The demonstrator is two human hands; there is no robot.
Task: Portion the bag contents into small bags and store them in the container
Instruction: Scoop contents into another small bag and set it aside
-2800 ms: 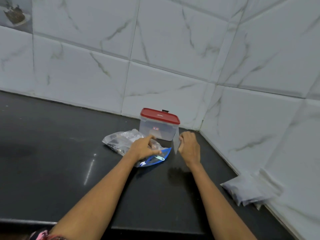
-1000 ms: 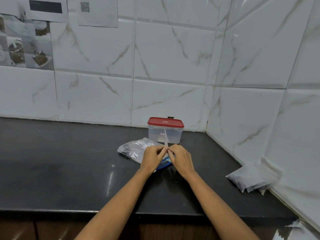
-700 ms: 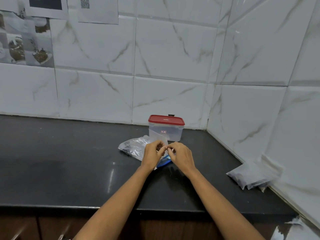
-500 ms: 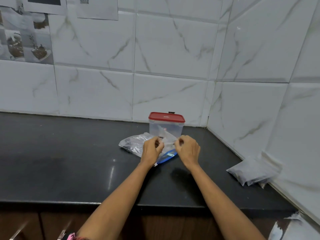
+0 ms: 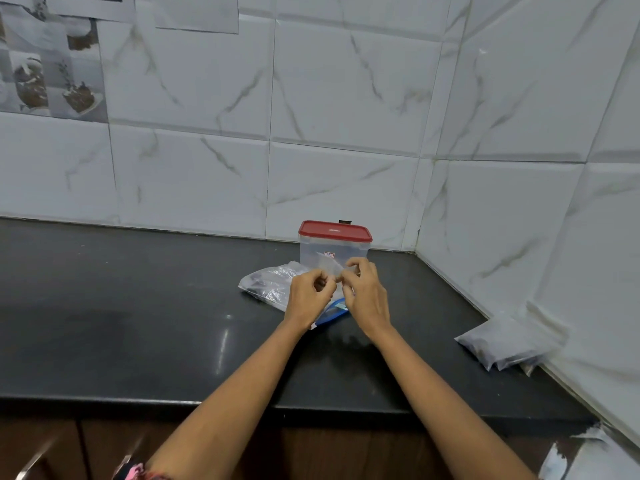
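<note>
Both hands were raised just above the black polished stone tabletop (image 5: 138,306), meeting in front of the clear plastic container with the red lid (image 5: 334,245). The left hand (image 5: 308,299) and the right hand (image 5: 367,296) each had their fingers pinched together on a small, empty-looking clear plastic bag (image 5: 329,266), the left at its lower edge, the right nearer its top corner. The film was thin and partly lost against the container behind it, so whether its mouth was already parted could not be told.

Just beyond and below the left hand lay the large crinkled clear bag with dark contents (image 5: 268,284), resting on the tabletop with its blue-edged end (image 5: 332,313) showing between the wrists. Well apart to the right, against the wall, sat a few filled small bags (image 5: 498,344). The container's lid was on.

By these signs the step in hand was readying a fresh small bag for filling, with some portions apparently done and none visibly stored. The next move would call for rubbing the two layers apart to open the mouth, then keeping it open with one hand while the other brought contents over from the large bag. Slippery film could cling shut or slip from the pinch.
</note>
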